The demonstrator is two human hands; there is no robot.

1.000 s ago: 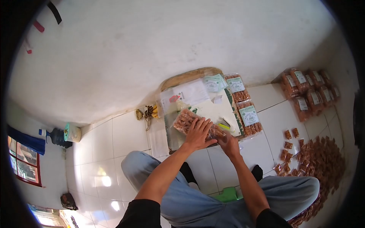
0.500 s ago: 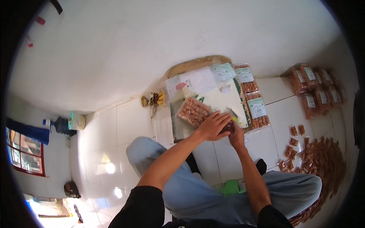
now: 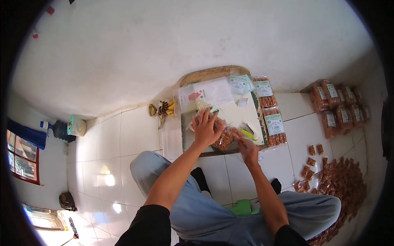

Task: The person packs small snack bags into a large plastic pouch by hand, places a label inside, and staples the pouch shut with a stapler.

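Note:
A clear plastic bag of brown snack packets (image 3: 225, 138) lies at the near edge of the low table (image 3: 226, 117). My left hand (image 3: 205, 128) rests on the bag's left part with its fingers spread. My right hand (image 3: 248, 151) pinches the bag's right end, where the plastic is loose. Just beyond the right hand is a yellow-green stapler-like tool (image 3: 250, 133). Green printed labels (image 3: 240, 84) and clear plastic sheets (image 3: 213, 91) lie at the table's far side.
Two labelled packs (image 3: 274, 127) are along the table's right side. Farther right, filled packs (image 3: 336, 104) are stacked by the wall, with a heap of small packets (image 3: 342, 184) nearer. Bananas (image 3: 169, 108) lie left of the table; a green object (image 3: 243, 207) is between the legs.
My left hand has moved left from the bag's right end onto its left part. My right hand now pinches the end apart from the left hand. The camera view has shifted slightly.

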